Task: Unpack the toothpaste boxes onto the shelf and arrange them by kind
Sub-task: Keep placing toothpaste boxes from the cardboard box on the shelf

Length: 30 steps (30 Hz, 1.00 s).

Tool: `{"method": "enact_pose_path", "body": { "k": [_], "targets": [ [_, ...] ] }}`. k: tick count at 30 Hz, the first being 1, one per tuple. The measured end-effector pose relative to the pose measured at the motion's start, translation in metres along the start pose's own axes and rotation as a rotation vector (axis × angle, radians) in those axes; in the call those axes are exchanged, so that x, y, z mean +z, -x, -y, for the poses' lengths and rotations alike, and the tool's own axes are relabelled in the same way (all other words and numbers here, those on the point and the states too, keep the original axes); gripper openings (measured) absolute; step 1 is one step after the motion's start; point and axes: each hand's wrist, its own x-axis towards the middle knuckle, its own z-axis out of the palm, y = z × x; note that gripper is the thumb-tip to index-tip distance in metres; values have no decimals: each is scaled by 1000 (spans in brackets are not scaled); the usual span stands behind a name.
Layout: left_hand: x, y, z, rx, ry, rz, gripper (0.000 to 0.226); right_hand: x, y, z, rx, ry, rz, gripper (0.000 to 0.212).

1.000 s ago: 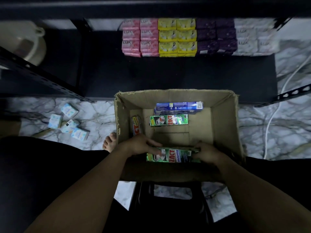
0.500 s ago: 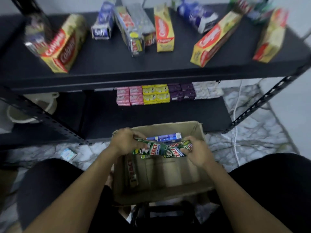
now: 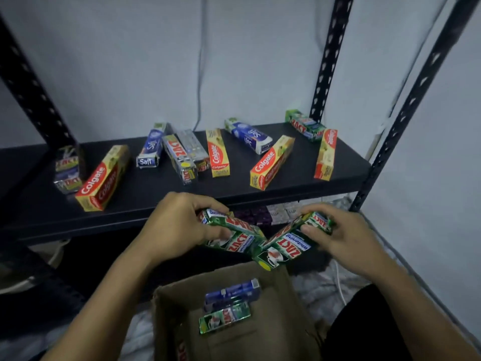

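Left hand point(image 3: 179, 227): grasping the left green Zact box point(image 3: 235, 237) by its outer end, fingers curled over the top edge and thumb on the printed face.
Right hand point(image 3: 348, 235): grasping the right green Zact box point(image 3: 291, 247) by its outer end, fingers wrapped round the far side.
Held boxes: both are tilted. Their inner ends meet low in the middle to form a V, in the air in front of the shelf edge and above the far rim of the carton.
Cardboard carton point(image 3: 294, 303): open, on the floor below the hands.
Inside the carton: a blue box point(image 3: 231, 293) lies flat near the far wall with a green Zact box point(image 3: 224, 319) just in front of it. A red-lettered box point(image 3: 182, 350) stands against the left wall.
Shelf point(image 3: 156, 188): a black board on a slotted metal frame, with toothpaste boxes scattered at mixed angles.
Colgate boxes point(image 3: 102, 178): four yellow-and-red ones, at front left, middle, right of middle and far right.
Salt boxes point(image 3: 150, 149): two blue ones, left of middle and at the back.
Other Zact boxes: a dark Zact box point(image 3: 67, 168) at far left, two silver Zact boxes point(image 3: 179, 158) side by side in the middle, and a green Zact pack point(image 3: 304, 128) at back right.
Lower shelf: purple and pale soap packs point(image 3: 273, 212) show between the hands.
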Motion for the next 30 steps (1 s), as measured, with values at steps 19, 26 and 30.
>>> {"method": "enact_pose_path", "body": {
  "k": [19,26,30],
  "targets": [
    [-46,-42,-59,-35,232,-657,48,-87,-50,32,45,48,-772,25],
    [7,-89,-59,-27,-52,-714,44,-22,-74,15,-4,254,-812,31],
    [36,-107,-48,-51,-143,-622,47,10,-75,12,28,336,-663,35]
  ]
}}
